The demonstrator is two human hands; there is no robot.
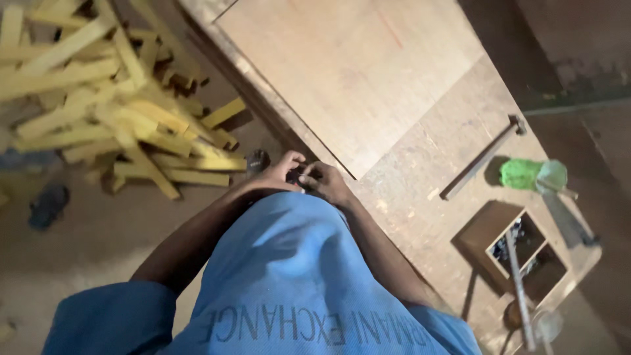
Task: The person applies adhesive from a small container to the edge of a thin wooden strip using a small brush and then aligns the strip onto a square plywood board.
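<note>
Wooden and dusty, the tabletop (420, 164) carries a plywood sheet (348, 72), a hammer (483, 158), a green cloth (529, 174) and a small compartment box (526, 253). Yellow wood offcuts (112, 98) litter the floor. At the tabletop's edge, left hand (279, 172) and right hand (325, 181) meet, fingers curled around a small dark object (297, 176), mostly hidden between them.

Workbench (420, 197) with plywood sheet (355, 72) on top. Hammer (483, 158) beside green cloth (529, 174). Small wooden box (503, 240) with compartments near bench end. Pile of yellow wood offcuts (98, 92) on floor; dark sandal (47, 205) nearby.
</note>
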